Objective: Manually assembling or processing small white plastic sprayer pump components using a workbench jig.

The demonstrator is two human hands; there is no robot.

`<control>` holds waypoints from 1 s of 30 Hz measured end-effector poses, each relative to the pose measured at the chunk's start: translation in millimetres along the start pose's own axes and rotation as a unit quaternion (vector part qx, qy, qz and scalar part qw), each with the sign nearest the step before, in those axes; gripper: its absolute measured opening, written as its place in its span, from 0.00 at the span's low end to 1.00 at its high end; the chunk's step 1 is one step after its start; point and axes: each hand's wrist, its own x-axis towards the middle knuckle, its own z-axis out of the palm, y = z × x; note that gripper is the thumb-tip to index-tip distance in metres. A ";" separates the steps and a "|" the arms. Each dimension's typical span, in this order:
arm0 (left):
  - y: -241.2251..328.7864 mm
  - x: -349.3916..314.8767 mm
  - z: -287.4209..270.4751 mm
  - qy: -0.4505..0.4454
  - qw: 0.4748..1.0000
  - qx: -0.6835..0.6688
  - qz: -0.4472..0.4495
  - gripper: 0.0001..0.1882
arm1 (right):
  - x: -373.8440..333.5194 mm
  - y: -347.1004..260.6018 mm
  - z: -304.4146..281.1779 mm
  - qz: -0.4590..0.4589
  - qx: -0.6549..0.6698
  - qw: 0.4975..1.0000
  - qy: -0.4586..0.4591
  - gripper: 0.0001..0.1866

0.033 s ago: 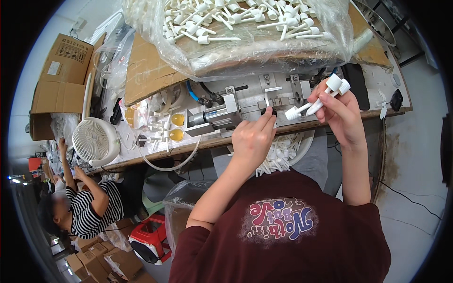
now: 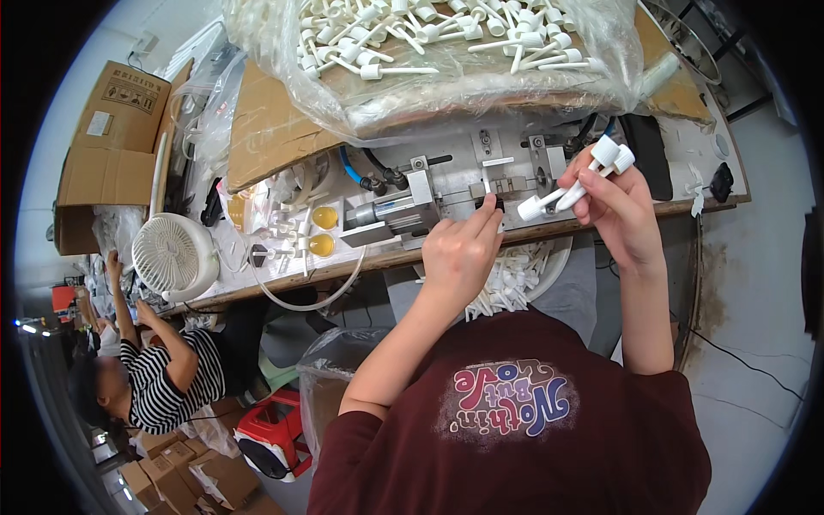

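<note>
In my right hand (image 2: 620, 199), up at the right of the bench, are several white screw caps with long stems (image 2: 603, 153); thumb and fingers close round the stems. One cap (image 2: 530, 208) points left, the others upward. My left hand (image 2: 459, 253) lies over the bench's front edge, index finger stretched forward. Its fingertip meets a small dark part at the metal fixture (image 2: 511, 185), just below an upright white piece (image 2: 487, 178). No held thing shows in that hand; its thumb is hidden. Left of the fixture sits a metal cylinder clamp (image 2: 399, 215).
Beyond the fixture, a clear plastic sheet (image 2: 403, 116) bears a heap of white stemmed caps (image 2: 429, 34). Over my lap is a basin (image 2: 562, 257) of white pieces. A white fan (image 2: 174, 256) and yellow cups (image 2: 321, 245) stand left. A person in stripes (image 2: 184, 378) works far left.
The metal cylinder clamp has shifted slightly right. The caps in my right hand have tilted a little to the left. My left hand keeps its place.
</note>
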 end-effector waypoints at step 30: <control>2.4 0.5 -2.6 0.026 0.999 -0.014 -0.022 0.13 | -12.8 44.7 15.6 -0.427 -0.515 0.734 0.121 0.21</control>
